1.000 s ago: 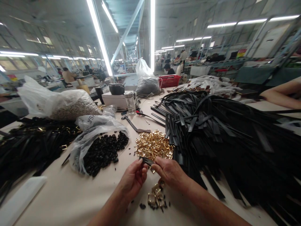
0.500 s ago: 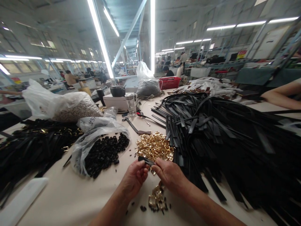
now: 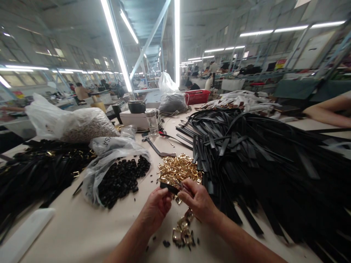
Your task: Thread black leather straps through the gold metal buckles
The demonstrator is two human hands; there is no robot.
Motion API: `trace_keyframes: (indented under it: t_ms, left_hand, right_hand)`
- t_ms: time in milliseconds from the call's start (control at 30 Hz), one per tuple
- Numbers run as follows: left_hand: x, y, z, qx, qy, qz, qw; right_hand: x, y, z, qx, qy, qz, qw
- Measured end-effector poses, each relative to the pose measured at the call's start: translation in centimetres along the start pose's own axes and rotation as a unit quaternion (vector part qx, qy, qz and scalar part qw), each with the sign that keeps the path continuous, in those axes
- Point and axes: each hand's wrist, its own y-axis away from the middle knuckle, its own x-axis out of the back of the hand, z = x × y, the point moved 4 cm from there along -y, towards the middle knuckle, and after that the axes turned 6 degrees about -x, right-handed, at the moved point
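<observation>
- A short black strap piece [image 3: 170, 188] is being pinched between the two hands, just in front of the heap of gold buckles [image 3: 178, 170] on the table [image 3: 82, 226]
- The left hand [image 3: 157, 208] is being kept curled, fingers closed on the strap piece's near end, thumb pressed on top
- The right hand [image 3: 197, 200] is being held half closed, fingertips gathered on the strap piece's far end; whether a buckle is also gripped there cannot be told
- Compared with half a second ago, the strap piece is being held a little higher and closer to the gold heap, and it is being shown more side-on, so more of its dark face is seen
- Both hands are being kept in nearly the same place as before, the right one shifted slightly up and towards the left one
- A small cluster of finished gold buckles [image 3: 182, 229] is being left lying below the hands, with a few loose black bits beside it, unchanged from earlier
- An open plastic bag of black loops [image 3: 120, 177] is lying left of the gold heap, as before
- A large pile of black straps [image 3: 246, 153] is spreading over the right side of the table, just beside the right hand
- Another person's forearm [image 3: 327, 111] is resting at the far right edge
</observation>
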Motion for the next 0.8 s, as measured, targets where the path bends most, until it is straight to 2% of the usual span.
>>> trace_keyframes:
  t_ms: [167,367,600,800]
  left_hand:
    - [-0.1,0.2,-0.5,0.023,-0.004,-0.002,1.000]
    - [-0.2,-0.1,-0.6,0.001,-0.070,-0.022,0.997]
    - [-0.1,0.2,-0.5,-0.029,-0.124,-0.086,0.988]
    - [-0.7,0.5,0.0,-0.045,-0.153,-0.108,0.981]
  right_hand:
    - [-0.3,-0.5,0.3,-0.032,-0.085,-0.053,0.994]
    - [-0.5,-0.5,0.5,-0.088,-0.188,-0.122,0.971]
    - [-0.6,0.2,0.7,-0.169,-0.284,-0.232,0.915]
    - [-0.6,0.8,0.5,-0.204,-0.360,-0.285,0.865]
